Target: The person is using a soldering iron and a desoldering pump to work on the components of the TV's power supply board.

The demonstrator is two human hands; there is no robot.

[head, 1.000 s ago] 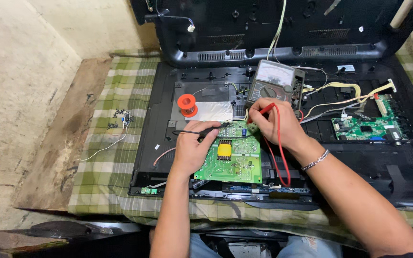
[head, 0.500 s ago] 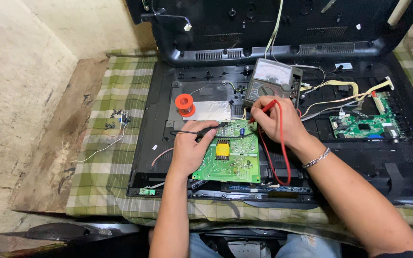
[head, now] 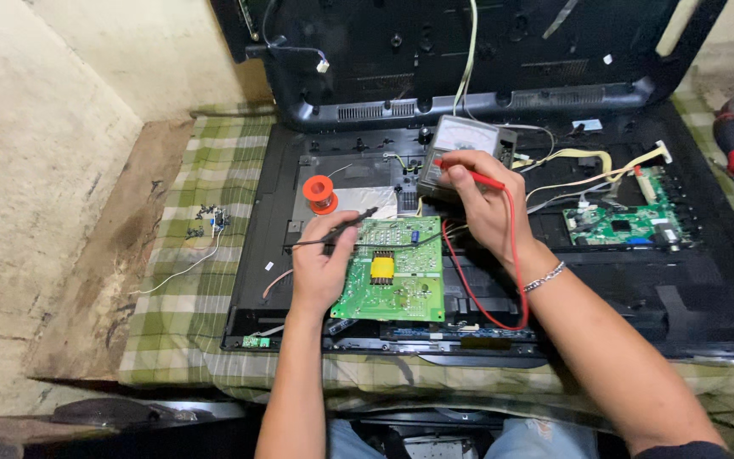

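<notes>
Head view: left hand [head: 323,270] is lying palm-down at the left edge of the green circuit board [head: 394,280], fingers curled shut around a black probe [head: 333,232] that is pointing up and right toward the board's top edge. Right hand [head: 479,200] is hovering above the board's upper right corner, fingers pinched closed on a red probe [head: 471,174], knuckles partly covering the grey multimeter [head: 465,144]. Red lead [head: 516,255] is looping down past the right wrist and back under the board. Board is resting inside the opened black television chassis [head: 690,289] on the checked cloth of the table [head: 206,289]; an orange solder spool [head: 320,194] is sitting just above the left hand. Compared with half a second ago, both hands are keeping the same grips and nearly the same places; the red probe is now reaching further up across the meter face.
</notes>
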